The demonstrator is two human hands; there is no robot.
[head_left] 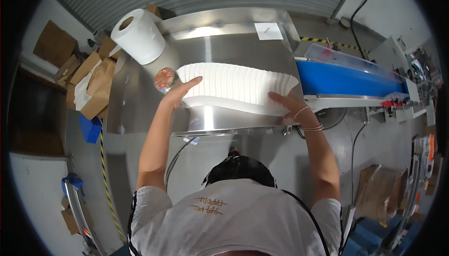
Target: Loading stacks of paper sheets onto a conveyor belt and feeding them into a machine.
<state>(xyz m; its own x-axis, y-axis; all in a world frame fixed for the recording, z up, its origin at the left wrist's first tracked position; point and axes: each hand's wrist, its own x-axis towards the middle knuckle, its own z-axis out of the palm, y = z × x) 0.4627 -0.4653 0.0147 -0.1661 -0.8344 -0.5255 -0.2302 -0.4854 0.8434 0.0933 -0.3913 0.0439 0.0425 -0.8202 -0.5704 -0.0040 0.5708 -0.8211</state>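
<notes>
A long row of thin white folded pieces [238, 85], packed side by side like a pleated block, lies across the metal table. Their exact kind I cannot tell. At its left end my left hand [181, 92] grips the row, thumb over the top. My right hand [291, 104] clasps the right end in the same way, with bands round the wrist. Most fingers of both hands are hidden by the row. Just beyond my left hand stands a round roll with a red and green patterned face [165, 79], touching or nearly touching the row's end.
The metal table [140, 111] has raised edges. A big white roll [140, 38] stands at its far left, and a white card [268, 31] lies at the far right. A blue conveyor belt [346, 79] adjoins on the right. Open cardboard boxes [96, 85] sit left.
</notes>
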